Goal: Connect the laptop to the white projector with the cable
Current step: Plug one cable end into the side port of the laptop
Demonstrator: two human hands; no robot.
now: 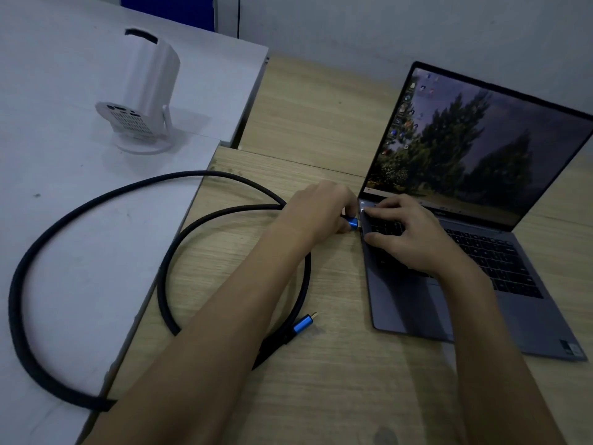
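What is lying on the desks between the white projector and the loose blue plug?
In the head view, only loops of the black cable cross between the white projector and the loose blue plug; the rest is bare desk.

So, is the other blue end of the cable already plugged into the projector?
No, it is out. The free blue plug lies loose on the wooden table, far from the white projector.

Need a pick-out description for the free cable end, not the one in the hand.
Start at the open laptop on the wooden desk. Off its front left corner, a black cable loops on the wood. The free plug is the blue metal-tipped end lying there untouched; its twin is held by the left hand at the laptop's side.
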